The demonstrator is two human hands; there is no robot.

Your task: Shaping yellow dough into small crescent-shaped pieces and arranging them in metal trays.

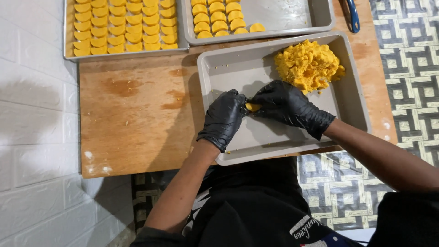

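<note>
while pinching dough (pixel 253 107), hands (pixel 256 112) together

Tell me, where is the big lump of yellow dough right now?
The lump of yellow dough sits in the far right corner of the nearest grey tray, just beyond the right hand.

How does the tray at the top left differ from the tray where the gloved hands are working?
The top-left tray is packed with neat rows of yellow half-moon pieces; the near tray has mostly bare floor, with one loose heap of yellow dough in its far corner. The top-left tray lies untouched and cut off by the frame; the near tray is fully in view, with the left hand and right hand pinching a small dough piece over it. Both are grey rectangular metal trays on the wooden board.
</note>
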